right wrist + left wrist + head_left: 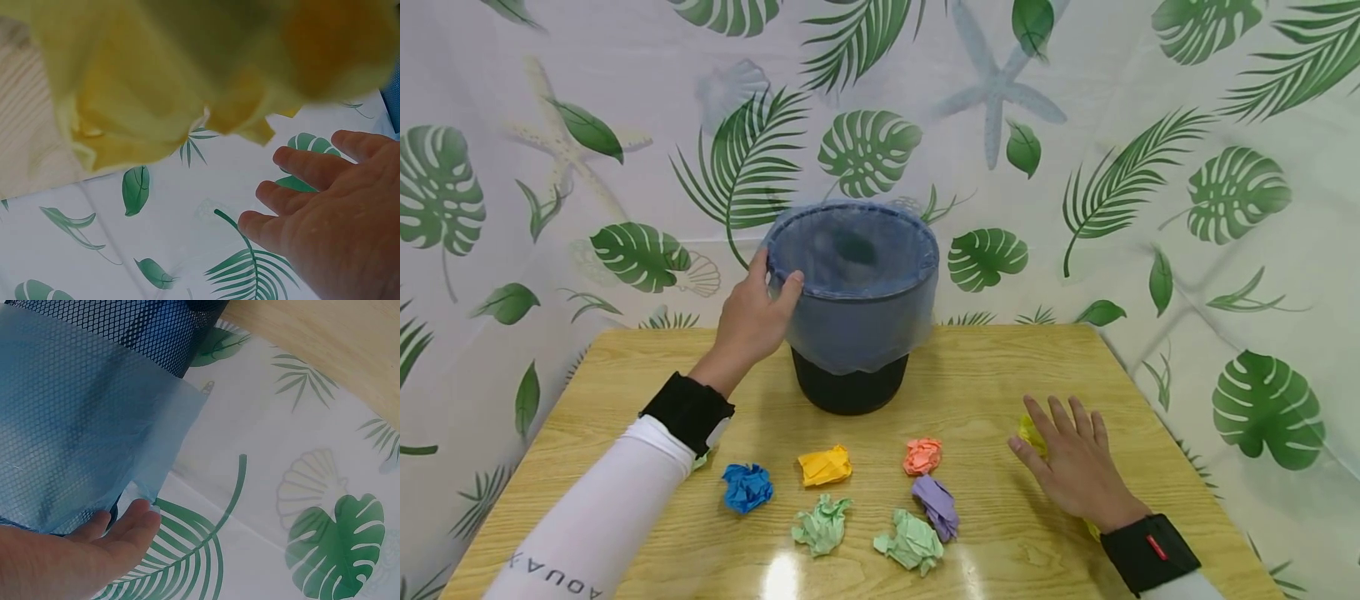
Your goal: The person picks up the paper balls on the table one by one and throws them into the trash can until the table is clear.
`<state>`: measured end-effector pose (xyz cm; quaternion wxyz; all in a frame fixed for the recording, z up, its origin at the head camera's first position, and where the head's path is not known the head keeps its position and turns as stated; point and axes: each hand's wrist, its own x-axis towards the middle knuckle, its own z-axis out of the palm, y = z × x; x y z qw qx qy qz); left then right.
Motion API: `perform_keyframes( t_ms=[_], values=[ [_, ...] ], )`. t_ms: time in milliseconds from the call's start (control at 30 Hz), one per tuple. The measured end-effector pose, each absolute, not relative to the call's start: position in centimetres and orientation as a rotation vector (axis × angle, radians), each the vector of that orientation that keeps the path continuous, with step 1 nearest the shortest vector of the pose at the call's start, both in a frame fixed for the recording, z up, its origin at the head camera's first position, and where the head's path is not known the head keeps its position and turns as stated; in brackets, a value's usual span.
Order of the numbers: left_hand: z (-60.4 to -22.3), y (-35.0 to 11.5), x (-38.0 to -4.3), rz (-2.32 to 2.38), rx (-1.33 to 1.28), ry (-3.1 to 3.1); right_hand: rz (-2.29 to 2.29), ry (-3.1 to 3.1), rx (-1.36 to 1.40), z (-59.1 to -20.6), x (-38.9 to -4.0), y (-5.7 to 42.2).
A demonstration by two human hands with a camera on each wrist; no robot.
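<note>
A black mesh trash bin stands upright at the back of the table, lined with a translucent blue bag folded over its rim. My left hand grips the rim at its left side, thumb over the edge and fingers outside against the bag. My right hand is spread over yellow crumpled paper at the table's right, with fingers extended. In the right wrist view the yellow paper looms large beside that hand. More yellow shows near the wrist; the palm hides the rest.
Crumpled papers lie in front of the bin: a blue one, an orange-yellow one, a coral one, a purple one and green ones. Another green piece peeks out beside the left wrist. A leaf-patterned cloth hangs behind the table.
</note>
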<state>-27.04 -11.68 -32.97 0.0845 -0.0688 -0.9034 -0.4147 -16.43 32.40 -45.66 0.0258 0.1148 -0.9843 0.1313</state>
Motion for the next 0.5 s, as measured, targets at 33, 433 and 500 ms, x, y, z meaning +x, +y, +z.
perform_keyframes(
  t_ms=[33, 433, 500],
  values=[
    [-33.0, -11.6, -27.1, -1.235, -0.203, -2.695, 0.406, -3.044, 0.354, -45.6, -16.4, 32.4],
    [-33.9, -12.3, -27.1, -1.256, -0.212, -2.653, 0.393, -3.024, 0.356, -45.5, -16.2, 32.4],
    [-34.3, -12.6, -27.0, -1.252, -0.229, -2.646, 0.39, -3.023, 0.355, -45.5, -16.1, 32.4]
  ],
)
